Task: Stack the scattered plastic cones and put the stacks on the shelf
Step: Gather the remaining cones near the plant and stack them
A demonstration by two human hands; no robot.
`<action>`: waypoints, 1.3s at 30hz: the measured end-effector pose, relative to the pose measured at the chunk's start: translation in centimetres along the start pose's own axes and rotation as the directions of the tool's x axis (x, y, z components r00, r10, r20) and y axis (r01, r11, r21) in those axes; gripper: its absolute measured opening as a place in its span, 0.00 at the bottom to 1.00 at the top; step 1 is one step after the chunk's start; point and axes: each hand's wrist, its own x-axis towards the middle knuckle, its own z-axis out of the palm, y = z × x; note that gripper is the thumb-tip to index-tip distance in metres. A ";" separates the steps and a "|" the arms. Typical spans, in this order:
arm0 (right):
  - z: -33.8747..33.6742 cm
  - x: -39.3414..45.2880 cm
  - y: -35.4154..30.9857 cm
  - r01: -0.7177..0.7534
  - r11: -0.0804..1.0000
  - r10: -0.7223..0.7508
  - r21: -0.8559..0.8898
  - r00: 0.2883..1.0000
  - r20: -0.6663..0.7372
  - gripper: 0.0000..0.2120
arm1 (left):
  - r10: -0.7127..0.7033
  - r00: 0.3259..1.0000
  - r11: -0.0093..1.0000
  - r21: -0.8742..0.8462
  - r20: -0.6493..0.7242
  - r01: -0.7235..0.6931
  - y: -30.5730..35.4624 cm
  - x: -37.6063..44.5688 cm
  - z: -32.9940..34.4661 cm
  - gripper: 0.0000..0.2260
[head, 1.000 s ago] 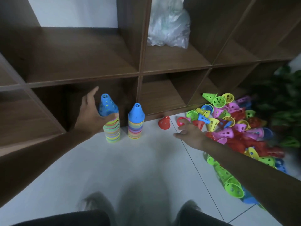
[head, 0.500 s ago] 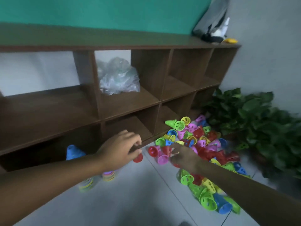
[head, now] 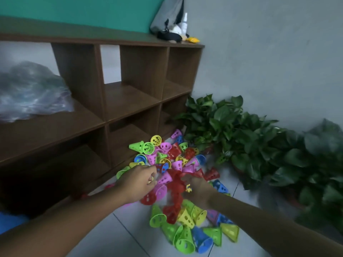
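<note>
A heap of scattered plastic cones in green, yellow, pink, red and blue lies on the white floor by the right end of the wooden shelf. My left hand hovers over the heap's left side with curled fingers; a red cone shows just under it, and whether the hand holds it is unclear. My right hand grips a blurred red cone in the middle of the heap. A blue blur at the bottom left looks like the top of a cone stack.
A clear plastic bag fills an upper shelf compartment at left. Leafy potted plants crowd the floor right of the heap, against the grey wall. A bottle and dark items sit on the shelf top. A loose red cone lies by the shelf base.
The view swung right, from the two cone stacks to the heap. My left hand let go of a stack and moved to the heap; my right hand closed on a red cone.
</note>
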 end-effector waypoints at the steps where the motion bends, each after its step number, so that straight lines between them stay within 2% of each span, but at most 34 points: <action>1: 0.2 0.6 1.0 -0.007 1.000 0.006 -0.006 1.000 -0.012 0.22 | -0.011 1.000 1.000 -0.003 0.025 0.011 -0.1 1.0 1.2 0.06; 5: 1.2 2.1 4.1 -0.054 0.997 0.053 -0.052 0.998 -0.032 0.26 | -0.037 0.994 0.999 -0.021 0.102 0.039 -0.2 3.6 6.1 0.08; 8: 2.4 3.1 6.3 -0.075 0.993 0.074 -0.089 0.997 -0.018 0.31 | -0.105 0.977 0.993 -0.029 0.184 0.112 -0.4 4.3 9.7 0.06; 14: 5.8 5.4 10.9 -0.209 0.974 0.210 -0.091 0.978 -0.005 0.44 | -0.213 0.936 0.977 0.036 0.280 0.212 -1.6 4.8 16.8 0.32; 16: 7.0 6.1 12.3 -0.248 0.967 0.248 -0.061 0.969 -0.009 0.45 | -0.251 0.925 0.968 0.047 0.284 0.248 -1.8 4.9 18.5 0.35; 18: 8.2 7.0 13.4 -0.260 0.965 0.260 -0.039 0.965 -0.018 0.44 | -0.273 0.919 0.957 -0.022 0.283 0.290 -1.9 5.1 19.8 0.35; 21: 10.1 8.2 14.4 -0.268 0.964 0.268 0.009 0.963 -0.012 0.41 | -0.267 0.923 0.945 -0.112 0.277 0.307 -2.2 5.6 21.4 0.33; 24: 11.9 9.1 14.8 -0.275 0.960 0.276 0.058 0.961 -0.001 0.38 | -0.280 0.920 0.947 -0.080 0.275 0.312 -2.2 6.0 22.7 0.27; 28: 13.0 10.0 14.6 -0.308 0.951 0.308 0.020 0.950 -0.042 0.35 | -0.338 0.918 0.938 -0.007 0.205 0.347 -1.1 6.7 24.0 0.33; 30: 13.4 10.4 14.6 -0.304 0.953 0.303 0.005 0.951 -0.058 0.27 | -0.354 0.920 0.932 -0.016 0.166 0.362 -0.5 7.3 24.6 0.32; 33: 14.1 11.0 14.9 -0.313 0.945 0.324 0.090 0.934 -0.152 0.16 | -0.401 0.909 0.915 0.010 0.116 0.403 0.1 8.2 25.4 0.27; 37: 14.1 11.3 15.1 -0.290 0.940 0.331 0.180 0.902 -0.276 0.09 | -0.513 0.850 0.855 -0.023 0.118 0.519 0.3 8.7 26.1 0.27; 39: 13.6 11.2 14.7 -0.227 0.944 0.300 0.239 0.892 -0.339 0.08 | -0.532 0.837 0.838 -0.056 0.130 0.542 0.2 8.8 26.1 0.20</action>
